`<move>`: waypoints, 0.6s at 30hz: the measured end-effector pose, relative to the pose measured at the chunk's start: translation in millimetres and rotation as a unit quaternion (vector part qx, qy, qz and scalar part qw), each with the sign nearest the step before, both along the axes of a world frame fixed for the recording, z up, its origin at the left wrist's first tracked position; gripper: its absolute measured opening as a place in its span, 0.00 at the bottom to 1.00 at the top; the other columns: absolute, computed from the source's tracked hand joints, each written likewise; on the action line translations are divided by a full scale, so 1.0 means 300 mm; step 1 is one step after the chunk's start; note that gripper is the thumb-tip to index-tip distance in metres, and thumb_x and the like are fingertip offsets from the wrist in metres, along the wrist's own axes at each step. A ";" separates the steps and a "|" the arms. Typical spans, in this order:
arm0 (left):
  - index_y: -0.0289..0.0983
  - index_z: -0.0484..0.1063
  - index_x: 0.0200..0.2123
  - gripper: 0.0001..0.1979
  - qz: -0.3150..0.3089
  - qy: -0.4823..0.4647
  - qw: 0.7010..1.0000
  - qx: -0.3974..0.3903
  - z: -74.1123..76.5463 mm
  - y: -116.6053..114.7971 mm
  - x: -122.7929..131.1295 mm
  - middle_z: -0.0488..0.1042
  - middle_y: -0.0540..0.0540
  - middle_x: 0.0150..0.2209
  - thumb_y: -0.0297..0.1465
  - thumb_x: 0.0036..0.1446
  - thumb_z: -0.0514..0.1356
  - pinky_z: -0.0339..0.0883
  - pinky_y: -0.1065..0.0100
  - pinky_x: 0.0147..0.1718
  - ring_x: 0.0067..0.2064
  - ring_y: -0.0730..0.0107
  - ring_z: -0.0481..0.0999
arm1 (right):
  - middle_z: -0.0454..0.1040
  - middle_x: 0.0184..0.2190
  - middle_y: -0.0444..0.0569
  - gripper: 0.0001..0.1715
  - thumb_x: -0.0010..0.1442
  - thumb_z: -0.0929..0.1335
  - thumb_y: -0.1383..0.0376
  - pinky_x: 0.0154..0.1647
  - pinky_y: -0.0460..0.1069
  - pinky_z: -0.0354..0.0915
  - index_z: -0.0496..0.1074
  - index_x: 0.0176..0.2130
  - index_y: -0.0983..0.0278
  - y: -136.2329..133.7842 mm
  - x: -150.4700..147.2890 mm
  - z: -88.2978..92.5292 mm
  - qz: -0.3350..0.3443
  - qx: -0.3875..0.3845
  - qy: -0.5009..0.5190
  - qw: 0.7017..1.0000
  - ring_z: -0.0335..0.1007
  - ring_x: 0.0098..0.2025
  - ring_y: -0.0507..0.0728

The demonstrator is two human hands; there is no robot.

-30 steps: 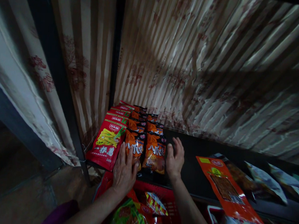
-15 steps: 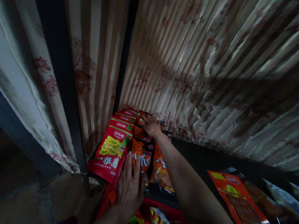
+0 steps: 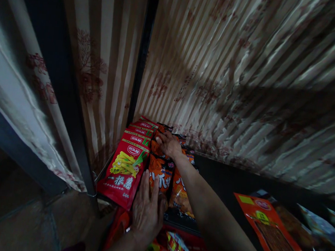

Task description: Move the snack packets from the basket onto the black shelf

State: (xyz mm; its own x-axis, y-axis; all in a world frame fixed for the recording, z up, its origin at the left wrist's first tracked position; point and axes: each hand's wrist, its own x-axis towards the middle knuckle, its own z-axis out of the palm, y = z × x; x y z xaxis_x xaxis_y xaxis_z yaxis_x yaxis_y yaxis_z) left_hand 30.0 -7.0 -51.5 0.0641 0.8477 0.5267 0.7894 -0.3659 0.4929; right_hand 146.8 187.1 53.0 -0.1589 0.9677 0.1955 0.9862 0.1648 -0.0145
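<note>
My left hand (image 3: 148, 213) lies with its fingers stretched out on the front orange snack bag (image 3: 160, 175), covering the bag's lower part. Farther back, my right hand (image 3: 169, 144) rests on an orange bag (image 3: 157, 148) in the row behind, its fingers apart and slightly bent. Beneath my right forearm, another orange bag (image 3: 181, 194) is partly hidden. Several red snack packets (image 3: 124, 172) overlap in a row just left of both hands, their fronts facing up.
A dark shelf (image 3: 218, 176) carries the bags, with an orange-red packet (image 3: 275, 230) farther right. Below its front edge stands a red basket (image 3: 200, 246) holding colourful packets (image 3: 179, 248). A patterned curtain (image 3: 218, 67) hangs behind, and a dark post (image 3: 76, 106) rises at left.
My right hand has shifted slightly toward me and right on the rear orange bags. My left hand stays on the front bag, a touch lower. The camera view has shifted slightly.
</note>
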 end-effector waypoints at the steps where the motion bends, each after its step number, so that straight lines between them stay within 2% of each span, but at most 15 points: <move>1: 0.39 0.47 0.67 0.33 -0.001 0.000 1.000 0.000 0.001 -0.001 -0.001 0.38 0.36 0.69 0.33 0.60 0.53 0.62 0.51 0.57 0.68 0.51 0.47 | 0.63 0.59 0.53 0.29 0.66 0.54 0.49 0.57 0.57 0.58 0.66 0.58 0.56 -0.003 0.000 -0.003 -0.002 -0.003 0.007 1.000 0.60 0.59 0.63; 5: 0.39 0.48 0.66 0.32 -0.005 -0.001 1.000 -0.011 0.007 -0.005 -0.004 0.37 0.37 0.70 0.33 0.60 0.53 0.61 0.51 0.57 0.68 0.51 0.46 | 0.59 0.63 0.51 0.30 0.65 0.54 0.49 0.61 0.57 0.54 0.64 0.60 0.56 -0.010 -0.007 0.000 -0.010 -0.009 0.025 1.000 0.54 0.63 0.63; 8: 0.39 0.48 0.66 0.32 -0.008 -0.003 1.000 -0.015 0.010 -0.005 -0.004 0.36 0.37 0.70 0.32 0.60 0.53 0.60 0.51 0.58 0.68 0.50 0.46 | 0.59 0.63 0.52 0.31 0.65 0.54 0.49 0.62 0.57 0.52 0.63 0.60 0.58 -0.019 -0.014 0.014 -0.004 -0.022 0.012 1.000 0.52 0.64 0.63; 14: 0.37 0.49 0.66 0.32 -0.001 0.003 1.000 0.002 0.008 -0.005 -0.001 0.37 0.35 0.69 0.31 0.60 0.53 0.61 0.50 0.57 0.68 0.49 0.46 | 0.64 0.59 0.53 0.29 0.65 0.55 0.49 0.59 0.56 0.56 0.68 0.57 0.57 -0.029 -0.021 0.033 -0.007 -0.031 0.018 0.999 0.59 0.60 0.63; 18: 0.38 0.48 0.66 0.33 -0.001 0.001 1.000 0.006 0.006 -0.006 0.000 0.37 0.36 0.70 0.31 0.59 0.54 0.61 0.50 0.57 0.68 0.50 0.46 | 0.65 0.58 0.52 0.29 0.65 0.55 0.48 0.59 0.55 0.57 0.68 0.56 0.57 -0.024 -0.021 0.033 -0.002 -0.035 0.013 0.999 0.60 0.59 0.62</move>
State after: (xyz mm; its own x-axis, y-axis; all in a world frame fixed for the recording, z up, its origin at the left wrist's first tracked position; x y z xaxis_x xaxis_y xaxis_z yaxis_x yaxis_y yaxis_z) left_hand 30.1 -8.7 -49.6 0.0662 0.8413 0.5364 0.7895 -0.3729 0.4874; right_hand 140.5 180.0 62.9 -0.1506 0.9798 0.1317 0.9860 0.1585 -0.0520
